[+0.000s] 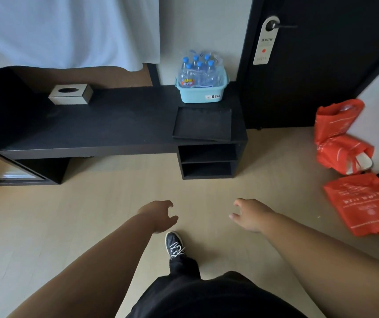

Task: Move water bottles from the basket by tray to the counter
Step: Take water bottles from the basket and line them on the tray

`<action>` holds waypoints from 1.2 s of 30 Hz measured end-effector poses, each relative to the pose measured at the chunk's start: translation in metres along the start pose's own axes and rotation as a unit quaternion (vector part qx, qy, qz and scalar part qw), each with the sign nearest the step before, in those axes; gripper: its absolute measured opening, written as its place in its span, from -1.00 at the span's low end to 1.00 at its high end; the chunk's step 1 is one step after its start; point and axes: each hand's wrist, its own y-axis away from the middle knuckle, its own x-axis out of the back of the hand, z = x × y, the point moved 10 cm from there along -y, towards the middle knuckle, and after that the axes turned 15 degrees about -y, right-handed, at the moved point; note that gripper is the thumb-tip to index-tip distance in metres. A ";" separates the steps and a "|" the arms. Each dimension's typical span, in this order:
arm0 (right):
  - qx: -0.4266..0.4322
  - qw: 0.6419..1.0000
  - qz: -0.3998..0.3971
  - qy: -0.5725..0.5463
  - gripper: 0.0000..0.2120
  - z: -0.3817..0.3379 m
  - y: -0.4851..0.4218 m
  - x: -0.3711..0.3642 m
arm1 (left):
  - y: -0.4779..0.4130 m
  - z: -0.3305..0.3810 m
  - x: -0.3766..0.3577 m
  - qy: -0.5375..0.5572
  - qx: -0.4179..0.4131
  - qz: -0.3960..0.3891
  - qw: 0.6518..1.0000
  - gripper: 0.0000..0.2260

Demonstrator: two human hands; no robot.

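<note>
Turquoise basket [202, 88]: upper centre of frame, on the black counter [105, 125], holding upright blue-capped water bottles [196, 70].
Tray [203, 123]: bare, just below basket.
Left hand [158, 215], right hand [251, 214]: fingers apart, empty, well below; right hand nearer.

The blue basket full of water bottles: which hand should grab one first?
Probably the right hand. The light blue plastic basket of blue-capped water bottles and the flat black tray sit at the right end of the black counter. Both hands are empty; the left hand lies slightly further left.
</note>
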 end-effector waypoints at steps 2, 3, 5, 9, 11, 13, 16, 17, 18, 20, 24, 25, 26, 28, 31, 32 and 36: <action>-0.001 1.000 -0.004 -0.004 -0.41 -0.012 -0.016 0.007 | -0.020 -0.008 0.010 -0.007 -0.006 -0.003 1.000 -0.45; -0.004 1.000 -0.008 -0.007 -0.40 -0.018 -0.024 0.010 | -0.031 -0.011 0.015 -0.008 -0.011 -0.006 1.000 -0.45; -0.010 1.000 -0.016 -0.007 -0.38 -0.031 -0.040 0.018 | -0.051 -0.016 0.027 -0.014 -0.022 -0.007 1.000 -0.44; -0.022 0.999 -0.024 -0.005 -0.37 -0.063 -0.069 0.039 | -0.088 -0.029 0.055 -0.035 -0.046 -0.005 0.998 -0.43; -0.024 1.000 -0.015 -0.011 -0.37 -0.081 -0.082 0.051 | -0.104 -0.034 0.067 -0.052 -0.061 -0.007 0.997 -0.43; -0.022 1.000 0.000 -0.015 -0.37 -0.100 -0.094 0.061 | -0.117 -0.040 0.079 -0.064 -0.074 -0.009 0.995 -0.42; -0.014 1.000 0.017 -0.016 -0.38 -0.127 -0.110 0.070 | -0.136 -0.049 0.094 -0.078 -0.087 -0.008 0.993 -0.41; -0.011 1.000 0.022 -0.018 -0.39 -0.134 -0.115 0.071 | -0.142 -0.052 0.099 -0.080 -0.091 -0.007 0.993 -0.41; -0.009 0.999 0.024 -0.021 -0.39 -0.139 -0.119 0.073 | -0.148 -0.054 0.106 -0.081 -0.093 -0.005 0.992 -0.41; -0.010 0.999 0.024 -0.025 -0.39 -0.146 -0.127 0.075 | -0.160 -0.060 0.116 -0.073 -0.094 -0.004 0.993 -0.41; -0.025 0.999 0.017 -0.032 -0.36 -0.151 -0.141 0.081 | -0.178 -0.068 0.128 -0.040 -0.088 -0.005 0.995 -0.42; -0.030 0.999 0.016 -0.036 -0.36 -0.150 -0.146 0.085 | -0.182 -0.069 0.131 -0.030 -0.088 -0.006 0.996 -0.41; -0.033 0.999 0.016 -0.036 -0.35 -0.149 -0.152 0.089 | -0.188 -0.068 0.134 -0.022 -0.089 -0.007 0.996 -0.41; -0.038 0.999 0.017 -0.029 -0.36 -0.147 -0.163 0.099 | -0.198 -0.067 0.141 -0.012 -0.091 -0.008 0.996 -0.40; -0.045 0.999 0.011 -0.023 -0.37 -0.145 -0.181 0.114 | -0.214 -0.065 0.155 -0.002 -0.085 -0.006 0.996 -0.39; -0.044 0.999 0.010 -0.025 -0.37 -0.146 -0.187 0.120 | -0.219 -0.065 0.160 0.002 -0.084 -0.006 0.996 -0.38; -0.018 0.999 0.004 -0.036 -0.37 -0.151 -0.222 0.144 | -0.243 -0.066 0.185 0.018 -0.075 -0.001 0.997 -0.40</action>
